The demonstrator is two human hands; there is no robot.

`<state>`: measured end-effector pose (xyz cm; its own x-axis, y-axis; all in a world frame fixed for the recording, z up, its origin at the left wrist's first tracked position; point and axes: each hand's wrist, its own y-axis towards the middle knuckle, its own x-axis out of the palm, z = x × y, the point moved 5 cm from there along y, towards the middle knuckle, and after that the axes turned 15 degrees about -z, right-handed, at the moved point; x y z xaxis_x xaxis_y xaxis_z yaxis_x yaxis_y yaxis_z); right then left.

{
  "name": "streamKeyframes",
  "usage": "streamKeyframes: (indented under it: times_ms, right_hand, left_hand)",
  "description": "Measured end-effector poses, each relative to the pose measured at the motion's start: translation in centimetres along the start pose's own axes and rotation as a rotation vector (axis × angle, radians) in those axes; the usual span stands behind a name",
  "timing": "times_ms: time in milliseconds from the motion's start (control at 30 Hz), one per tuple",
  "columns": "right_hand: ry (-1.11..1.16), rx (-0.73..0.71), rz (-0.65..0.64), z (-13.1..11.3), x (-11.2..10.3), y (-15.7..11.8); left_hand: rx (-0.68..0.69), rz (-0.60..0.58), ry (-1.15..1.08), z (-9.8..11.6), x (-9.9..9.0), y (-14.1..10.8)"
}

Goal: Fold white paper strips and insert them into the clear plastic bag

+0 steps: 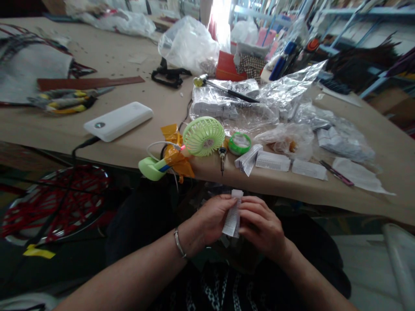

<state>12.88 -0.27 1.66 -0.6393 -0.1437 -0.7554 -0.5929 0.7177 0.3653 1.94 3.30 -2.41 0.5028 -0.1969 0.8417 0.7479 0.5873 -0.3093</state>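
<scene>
Just in front of the table's near edge, my left hand [212,218] pinches a narrow stack of white printed labels [232,219]. My right hand [262,222] has its fingers curled against the other side of the same labels. Small print runs down their face; how many layers there are I cannot tell. More printed labels lie on the table above my hands: a fanned bundle [249,160], a flat stack [272,161] and a thinner stack [309,169]. A soldering-iron-like tool [222,160] points its tip toward me, beside a green round tin [240,143].
A green fan [203,136] is taped at the table edge, near a white power bank [119,121]. Pliers [69,100] lie left. A hammer [227,90] rests on plastic bags [253,119]. A pink-handled cutter [337,173] lies right. A red-strapped stool [55,203] stands lower left.
</scene>
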Motion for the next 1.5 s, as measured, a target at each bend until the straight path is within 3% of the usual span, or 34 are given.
streamKeyframes:
  times_ms: [67, 133, 200, 300, 433, 700, 800, 900, 1000, 1133, 1267, 1500]
  right_hand:
    - [0.18, 0.169, 0.131, 1.4, -0.8, -0.5]
    - [0.437, 0.367, 0.171, 3.2, -0.8, -0.7]
    - [0.759, 0.481, 0.081, 4.6, 0.1, -0.6]
    - [1.146, 0.477, -0.11, 5.1, 1.6, 0.1]
    - [1.328, 0.438, -0.255, 4.7, 2.7, 0.9]
    - [1.295, 0.441, -0.208, 4.8, 3.4, 1.3]
    - [1.045, 0.461, -0.113, 4.9, 2.5, 1.1]
    - [0.632, 0.451, -0.018, 4.2, 1.0, 1.0]
    - [0.293, 0.382, -0.022, 2.8, 0.2, 1.2]
    - [0.122, 0.342, -0.071, 2.1, 0.4, 1.4]
    - [0.216, 0.401, 0.007, 2.4, 0.4, 1.5]
    - [0.888, 0.641, 0.125, 3.6, 2.1, 2.6]
  left_hand:
    - [-0.05, -0.045, 0.038, 0.0, 0.3, -0.3]
    - [-0.107, -0.116, 0.066, -0.2, 0.8, -0.6]
    - [-0.142, -0.163, 0.084, -0.4, 1.1, -0.9]
    - [-0.184, -0.217, 0.125, -0.8, 1.4, -1.2]
    - [-0.213, -0.227, 0.167, -1.2, 1.2, -1.3]
    - [-0.181, -0.138, 0.234, -1.0, 0.6, -1.3]
    - [-0.165, -0.104, 0.231, -0.7, 0.5, -1.3]
    - [-0.135, -0.076, 0.221, -0.4, 0.3, -1.4]
    - [-0.117, -0.073, 0.218, -0.2, 0.0, -1.3]
    - [-0.106, -0.076, 0.231, -0.3, -0.4, -1.1]
    - [-0.075, -0.075, 0.217, -0.1, -0.5, -1.2]
    - [0.039, 0.006, 0.352, 1.2, -0.3, -1.6]
